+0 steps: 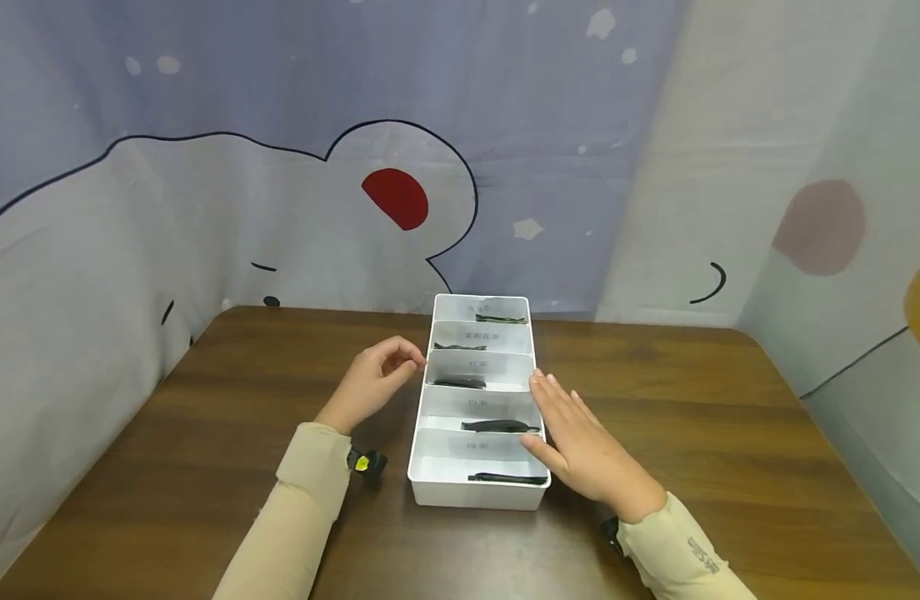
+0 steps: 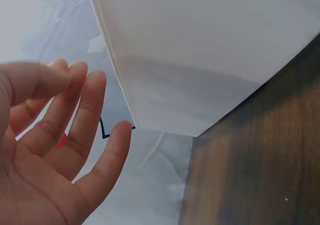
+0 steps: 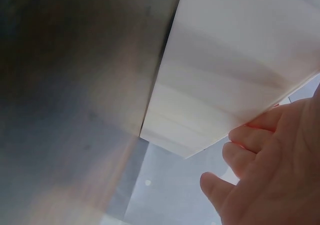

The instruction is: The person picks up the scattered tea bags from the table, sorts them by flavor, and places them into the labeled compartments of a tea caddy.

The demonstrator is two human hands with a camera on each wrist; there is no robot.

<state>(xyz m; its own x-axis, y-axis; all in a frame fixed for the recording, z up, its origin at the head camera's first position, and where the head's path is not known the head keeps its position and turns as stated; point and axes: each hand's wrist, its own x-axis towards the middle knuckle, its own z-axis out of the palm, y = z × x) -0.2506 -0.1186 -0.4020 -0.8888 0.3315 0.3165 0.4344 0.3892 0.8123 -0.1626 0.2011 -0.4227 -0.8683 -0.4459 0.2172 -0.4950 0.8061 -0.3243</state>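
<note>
A long white divided box (image 1: 478,497) stands on the table, its labelled compartments running away from me. Each compartment holds a dark slim packet, such as the one in the nearest compartment (image 1: 508,478) and the one behind it (image 1: 501,426). My left hand (image 1: 373,379) is beside the box's left rim, fingers loosely bent with nothing between them; the left wrist view shows the palm and fingers (image 2: 91,115) close to the box's side wall. At the right rim, my right hand (image 1: 587,446) lies with straight fingers, thumb over the edge. Its fingers (image 3: 250,137) are at the rim in the right wrist view.
The brown wooden table (image 1: 700,433) extends to both sides of the box. A printed curtain (image 1: 550,167) hangs behind the table and along its sides. Dark straps sit at both wrists, below beige sleeves (image 1: 302,492).
</note>
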